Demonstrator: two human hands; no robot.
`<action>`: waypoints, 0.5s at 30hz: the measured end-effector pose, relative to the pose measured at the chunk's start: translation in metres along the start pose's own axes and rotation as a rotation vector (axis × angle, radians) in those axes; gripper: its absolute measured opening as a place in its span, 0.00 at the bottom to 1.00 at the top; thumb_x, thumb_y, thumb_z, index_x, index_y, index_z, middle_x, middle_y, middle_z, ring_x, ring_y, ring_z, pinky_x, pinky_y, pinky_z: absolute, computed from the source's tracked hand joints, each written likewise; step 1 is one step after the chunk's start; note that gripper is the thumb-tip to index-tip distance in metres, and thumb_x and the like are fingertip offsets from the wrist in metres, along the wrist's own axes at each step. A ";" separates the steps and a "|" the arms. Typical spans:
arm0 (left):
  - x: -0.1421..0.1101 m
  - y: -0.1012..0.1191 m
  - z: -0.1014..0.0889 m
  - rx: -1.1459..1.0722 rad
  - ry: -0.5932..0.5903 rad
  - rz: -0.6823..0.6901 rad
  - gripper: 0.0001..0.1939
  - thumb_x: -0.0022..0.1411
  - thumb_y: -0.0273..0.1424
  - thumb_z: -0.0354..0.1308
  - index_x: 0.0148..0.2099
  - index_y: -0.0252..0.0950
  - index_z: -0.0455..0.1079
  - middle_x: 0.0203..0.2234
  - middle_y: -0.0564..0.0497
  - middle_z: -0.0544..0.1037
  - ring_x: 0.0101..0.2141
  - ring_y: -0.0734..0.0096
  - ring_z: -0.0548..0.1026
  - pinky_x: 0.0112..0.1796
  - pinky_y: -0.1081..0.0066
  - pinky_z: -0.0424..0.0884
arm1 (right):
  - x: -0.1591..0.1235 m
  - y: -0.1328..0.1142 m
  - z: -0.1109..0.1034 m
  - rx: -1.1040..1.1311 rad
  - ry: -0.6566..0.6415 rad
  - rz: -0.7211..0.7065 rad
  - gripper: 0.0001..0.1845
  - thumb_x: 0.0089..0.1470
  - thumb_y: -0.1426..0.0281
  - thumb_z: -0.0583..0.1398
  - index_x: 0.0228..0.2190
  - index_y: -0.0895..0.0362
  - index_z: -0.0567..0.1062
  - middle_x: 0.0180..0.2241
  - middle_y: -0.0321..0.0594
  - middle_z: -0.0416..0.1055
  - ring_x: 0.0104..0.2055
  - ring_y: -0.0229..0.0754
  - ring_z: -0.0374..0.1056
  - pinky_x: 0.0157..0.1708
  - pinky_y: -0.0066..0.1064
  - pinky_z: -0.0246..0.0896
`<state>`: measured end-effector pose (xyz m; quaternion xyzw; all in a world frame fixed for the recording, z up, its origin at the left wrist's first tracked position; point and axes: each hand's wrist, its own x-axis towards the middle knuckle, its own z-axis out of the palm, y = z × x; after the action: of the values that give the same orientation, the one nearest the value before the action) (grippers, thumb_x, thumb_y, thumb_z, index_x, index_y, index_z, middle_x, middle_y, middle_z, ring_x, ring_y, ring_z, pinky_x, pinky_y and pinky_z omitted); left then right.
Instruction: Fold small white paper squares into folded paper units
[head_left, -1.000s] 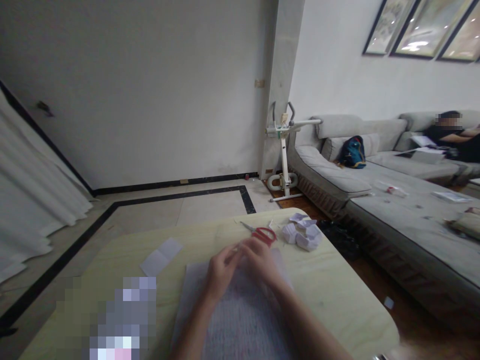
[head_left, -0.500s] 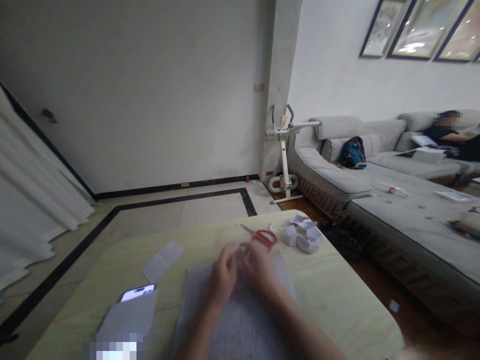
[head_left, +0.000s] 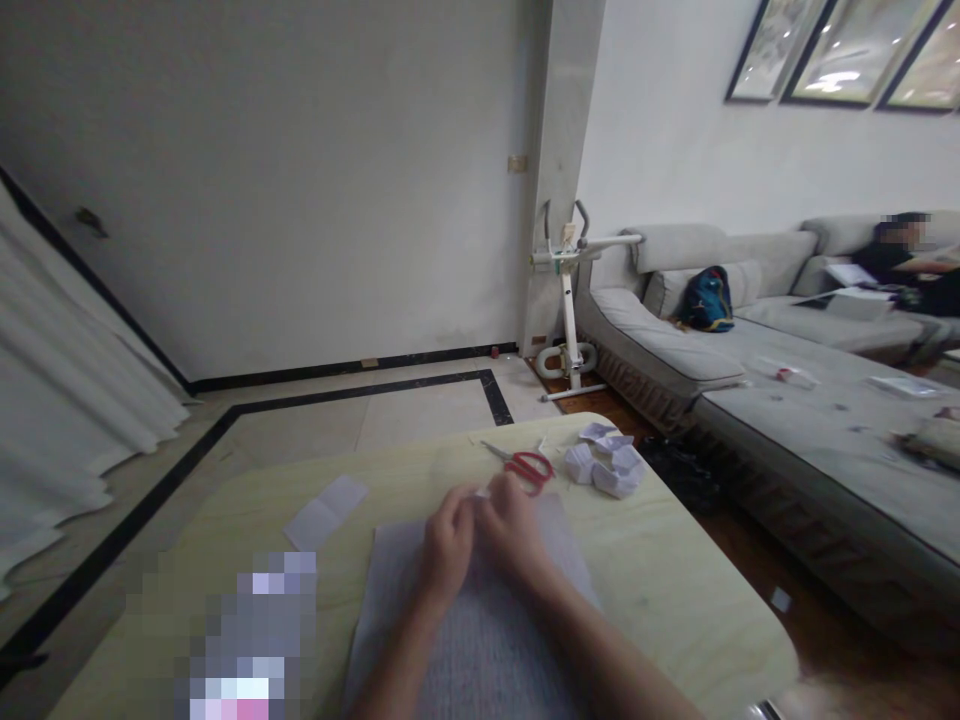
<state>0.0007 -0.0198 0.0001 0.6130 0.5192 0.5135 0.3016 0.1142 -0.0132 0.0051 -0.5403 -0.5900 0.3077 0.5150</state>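
Note:
My left hand (head_left: 448, 535) and my right hand (head_left: 516, 528) meet over a sheet of printed paper (head_left: 480, 650) on the table. Fingers of both hands are closed in a pinch, with a small white piece of paper (head_left: 480, 493) showing between the fingertips; most of it is hidden. Just beyond my right hand lie red-handled scissors (head_left: 529, 468), blades pointing left. Right of the scissors is a cluster of crumpled, folded paper pieces (head_left: 611, 465). A creased white slip (head_left: 326, 510) lies flat to the left of my hands.
The pale wood-grain table (head_left: 675, 600) has a rounded right corner. A blurred-out patch (head_left: 247, 630) covers its left front. Past it stand an exercise bike (head_left: 568, 310) and a grey sofa (head_left: 810, 430) with a blue backpack (head_left: 709, 300). A person (head_left: 900, 255) sits at the far right.
My hands stay together at nearly the same spot, and the right fingers have closed in more. The view has shifted slightly. Scissors and paper pieces lie as before.

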 end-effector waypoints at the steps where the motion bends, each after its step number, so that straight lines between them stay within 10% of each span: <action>1: 0.000 0.001 0.000 -0.017 0.012 -0.013 0.13 0.60 0.31 0.49 0.43 0.36 0.72 0.38 0.46 0.78 0.42 0.64 0.75 0.45 0.66 0.69 | 0.000 -0.001 0.000 0.018 0.001 -0.007 0.05 0.46 0.72 0.55 0.28 0.55 0.62 0.21 0.30 0.59 0.23 0.36 0.55 0.23 0.27 0.50; 15: 0.004 0.008 0.000 -0.210 0.024 -0.171 0.14 0.57 0.35 0.52 0.40 0.34 0.74 0.33 0.47 0.79 0.31 0.67 0.76 0.31 0.72 0.72 | 0.001 -0.011 -0.008 0.090 -0.042 -0.053 0.04 0.48 0.74 0.54 0.27 0.57 0.69 0.23 0.36 0.67 0.26 0.38 0.61 0.26 0.27 0.56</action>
<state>0.0031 -0.0179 0.0089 0.5255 0.5167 0.5447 0.4003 0.1182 -0.0164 0.0172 -0.4942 -0.6003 0.3316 0.5342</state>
